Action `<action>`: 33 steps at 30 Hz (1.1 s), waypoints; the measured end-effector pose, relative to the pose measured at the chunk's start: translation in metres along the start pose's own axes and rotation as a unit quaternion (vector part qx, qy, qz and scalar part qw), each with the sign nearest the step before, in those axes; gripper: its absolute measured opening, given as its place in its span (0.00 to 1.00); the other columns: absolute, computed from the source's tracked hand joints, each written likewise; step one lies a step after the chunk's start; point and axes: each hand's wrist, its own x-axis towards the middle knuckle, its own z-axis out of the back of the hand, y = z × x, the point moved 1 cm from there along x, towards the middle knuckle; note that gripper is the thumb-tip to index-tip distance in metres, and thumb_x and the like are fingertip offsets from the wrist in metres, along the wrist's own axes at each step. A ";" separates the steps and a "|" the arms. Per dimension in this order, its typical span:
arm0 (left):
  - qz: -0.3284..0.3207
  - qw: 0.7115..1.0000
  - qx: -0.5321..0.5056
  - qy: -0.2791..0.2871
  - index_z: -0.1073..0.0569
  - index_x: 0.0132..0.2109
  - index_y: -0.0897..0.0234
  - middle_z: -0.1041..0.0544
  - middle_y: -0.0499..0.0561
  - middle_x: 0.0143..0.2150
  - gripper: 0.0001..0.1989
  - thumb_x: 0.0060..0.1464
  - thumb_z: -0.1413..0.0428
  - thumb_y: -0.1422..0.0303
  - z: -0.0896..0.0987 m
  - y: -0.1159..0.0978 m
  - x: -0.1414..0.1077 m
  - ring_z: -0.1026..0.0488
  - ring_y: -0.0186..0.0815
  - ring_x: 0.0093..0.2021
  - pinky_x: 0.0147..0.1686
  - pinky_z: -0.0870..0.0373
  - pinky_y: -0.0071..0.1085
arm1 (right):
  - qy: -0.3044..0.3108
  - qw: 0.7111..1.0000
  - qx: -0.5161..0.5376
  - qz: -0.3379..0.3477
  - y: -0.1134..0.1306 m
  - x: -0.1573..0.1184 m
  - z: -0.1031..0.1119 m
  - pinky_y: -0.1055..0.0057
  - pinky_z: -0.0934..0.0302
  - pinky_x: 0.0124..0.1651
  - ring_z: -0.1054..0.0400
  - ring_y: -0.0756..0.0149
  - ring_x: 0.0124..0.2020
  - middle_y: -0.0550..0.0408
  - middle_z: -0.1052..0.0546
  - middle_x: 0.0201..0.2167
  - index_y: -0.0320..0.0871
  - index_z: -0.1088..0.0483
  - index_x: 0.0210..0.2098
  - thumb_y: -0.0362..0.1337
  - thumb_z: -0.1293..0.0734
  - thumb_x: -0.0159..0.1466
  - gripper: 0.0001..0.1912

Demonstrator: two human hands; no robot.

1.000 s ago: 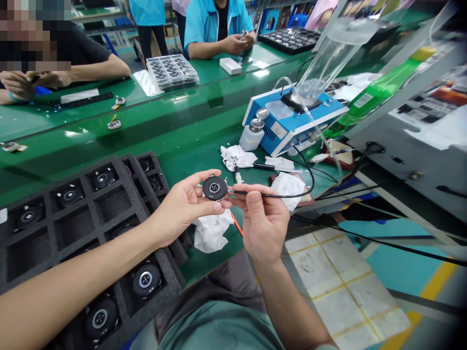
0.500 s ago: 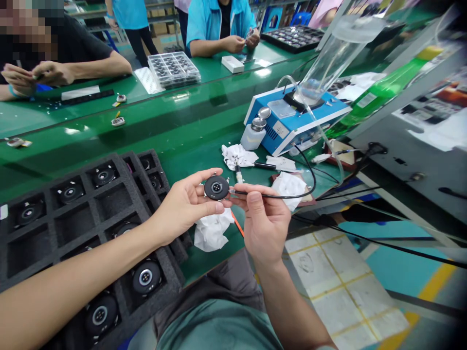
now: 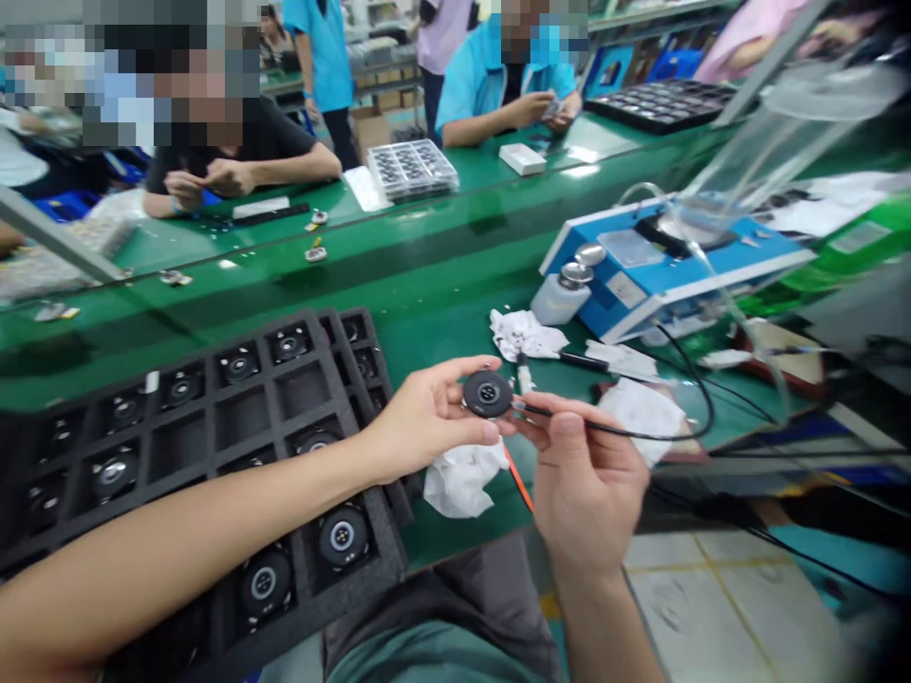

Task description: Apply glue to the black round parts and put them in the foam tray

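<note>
Left hand grips a round black disc above the table; right hand pinches a corded probe, tip at the disc's edge. Foam tray lies just beside.

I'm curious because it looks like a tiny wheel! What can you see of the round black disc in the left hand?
The round black disc is flat and looks like plastic. Its face has a small lighter circle in the middle with little dots inside it. It is held up above the bench, facing the camera, between the thumb and fingers of the left hand. The end of a thin black cord, held by the right hand, sits at its edge, but I cannot tell whether they touch.
</note>
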 end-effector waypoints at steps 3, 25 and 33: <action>-0.007 1.000 -0.006 0.008 0.28 0.61 0.63 0.16 0.57 0.47 0.38 0.42 0.27 0.77 0.003 0.004 0.001 0.15 0.41 0.42 0.49 0.23 0.38 | -0.014 1.000 0.003 0.003 0.000 -0.001 -0.002 0.66 0.23 0.40 0.19 0.64 0.36 0.54 0.15 0.37 0.43 0.21 0.36 0.37 0.27 0.65 0.04; -0.003 1.000 -0.003 -0.004 0.30 0.62 0.67 0.16 0.53 0.41 0.38 0.44 0.31 0.82 -0.004 -0.005 0.002 0.16 0.38 0.40 0.50 0.22 0.37 | 0.002 1.000 -0.010 0.001 0.000 0.002 0.000 0.63 0.23 0.41 0.19 0.63 0.38 0.54 0.16 0.38 0.44 0.23 0.37 0.39 0.28 0.66 0.05; -0.019 1.000 0.017 -0.004 0.29 0.61 0.67 0.16 0.53 0.43 0.36 0.44 0.31 0.82 -0.005 -0.003 0.002 0.16 0.38 0.40 0.50 0.22 0.38 | 0.007 1.000 0.001 0.007 0.002 0.001 0.000 0.65 0.23 0.40 0.19 0.64 0.38 0.56 0.16 0.38 0.45 0.23 0.37 0.39 0.28 0.66 0.04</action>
